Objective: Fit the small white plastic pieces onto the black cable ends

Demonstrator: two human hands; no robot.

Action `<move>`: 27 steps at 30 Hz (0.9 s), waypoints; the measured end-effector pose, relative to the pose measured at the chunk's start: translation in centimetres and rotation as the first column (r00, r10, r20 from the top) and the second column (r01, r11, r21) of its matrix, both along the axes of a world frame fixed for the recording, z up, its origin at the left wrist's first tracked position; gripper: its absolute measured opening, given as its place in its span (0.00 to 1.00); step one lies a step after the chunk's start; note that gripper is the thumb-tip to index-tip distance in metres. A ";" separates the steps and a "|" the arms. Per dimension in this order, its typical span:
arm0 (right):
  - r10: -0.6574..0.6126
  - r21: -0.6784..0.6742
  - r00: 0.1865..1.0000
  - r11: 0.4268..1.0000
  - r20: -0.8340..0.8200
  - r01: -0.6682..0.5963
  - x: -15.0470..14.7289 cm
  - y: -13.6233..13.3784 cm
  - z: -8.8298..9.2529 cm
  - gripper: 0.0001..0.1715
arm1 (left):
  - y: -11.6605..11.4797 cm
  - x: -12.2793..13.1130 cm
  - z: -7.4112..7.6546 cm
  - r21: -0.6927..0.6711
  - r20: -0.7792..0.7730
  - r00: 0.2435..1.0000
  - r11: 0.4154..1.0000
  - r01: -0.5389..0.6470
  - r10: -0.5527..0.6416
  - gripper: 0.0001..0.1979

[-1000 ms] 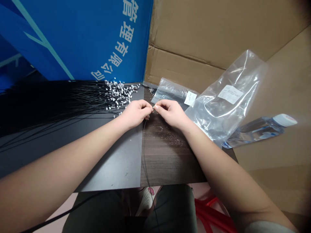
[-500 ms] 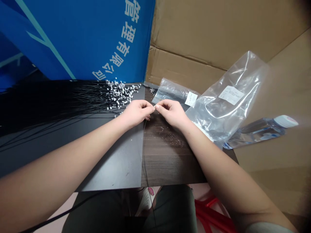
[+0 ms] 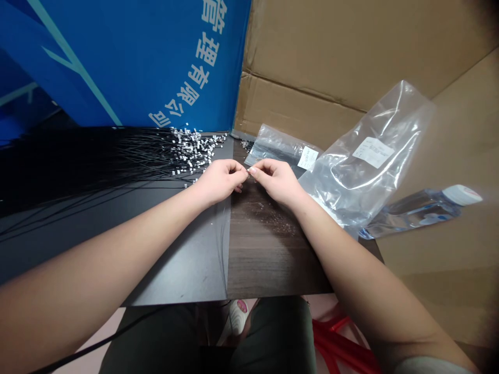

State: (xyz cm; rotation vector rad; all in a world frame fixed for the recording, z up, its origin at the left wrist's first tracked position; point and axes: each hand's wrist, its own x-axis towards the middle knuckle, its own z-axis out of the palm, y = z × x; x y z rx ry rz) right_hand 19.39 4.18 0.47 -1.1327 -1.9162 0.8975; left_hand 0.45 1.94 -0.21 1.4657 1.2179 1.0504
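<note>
My left hand (image 3: 219, 179) and my right hand (image 3: 276, 180) meet fingertip to fingertip above the dark table (image 3: 265, 249). Both are closed in a pinch. Between them sits a tiny pale piece, too small to name. A thin black wire (image 3: 228, 234) runs from the left fingers down across the table toward its front edge. A spread of thin black wires with small white ends (image 3: 191, 148) lies to the left of my left hand.
A blue banner (image 3: 128, 62) and cardboard walls (image 3: 351, 47) stand behind the table. Two clear plastic bags (image 3: 362, 166) with white labels lie on the right, a smaller one (image 3: 278, 146) behind my right hand. A water bottle (image 3: 421, 210) lies beyond them.
The hands stay pinched together at the same spot; only the view has shifted slightly.
</note>
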 end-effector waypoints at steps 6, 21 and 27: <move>-0.002 0.006 1.000 1.000 0.016 0.002 -0.1 -0.2 0.3 0.12 | 0.0 0.0 -0.1 0.017 -0.013 1.000 1.000 0.001 -0.001 0.05; -0.026 0.003 0.999 1.000 -0.022 0.026 -0.1 0.1 0.0 0.12 | 0.1 0.0 -0.4 0.011 -0.001 1.000 1.000 -0.012 0.012 0.05; -0.029 -0.007 0.999 1.000 -0.015 0.029 -0.3 0.0 0.1 0.11 | 0.0 0.2 -0.2 0.002 0.001 1.000 1.000 -0.018 0.018 0.05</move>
